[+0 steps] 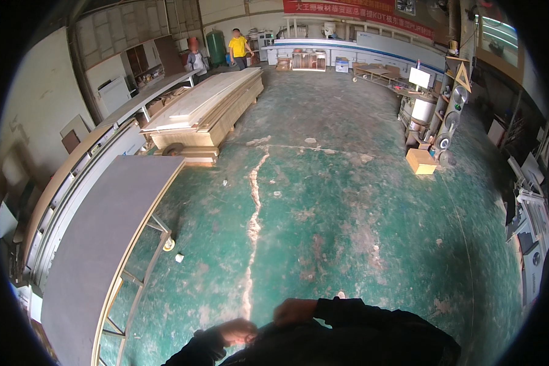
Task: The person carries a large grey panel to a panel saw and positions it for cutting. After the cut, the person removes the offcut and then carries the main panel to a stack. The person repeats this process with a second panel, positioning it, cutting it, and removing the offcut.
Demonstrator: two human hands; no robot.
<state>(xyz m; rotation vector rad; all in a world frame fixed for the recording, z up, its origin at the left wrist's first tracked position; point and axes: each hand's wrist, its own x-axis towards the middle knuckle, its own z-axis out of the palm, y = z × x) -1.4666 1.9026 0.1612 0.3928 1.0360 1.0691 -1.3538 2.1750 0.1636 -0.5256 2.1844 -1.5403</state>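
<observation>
Both hands close against the chest at the lower edge. Left hand (238, 331) curled, fingers (248, 337) bent inward onto the dark jacket (360, 338), touching its front; right hand (294, 311) just beside and a little higher, fingers folded down on the same cloth. Hard to tell whether pinching the fabric or merely resting on it. Nothing else held. Ahead of the fingertips, worn green concrete floor (348, 201) with a pale crack (253, 226) running away from the knuckles. Off to the left of the left fingers, a long grey panel (104, 244) on a metal-framed trolley. Far beyond, a stack of pale boards (207, 107) and two people standing well apart from the hands.
</observation>
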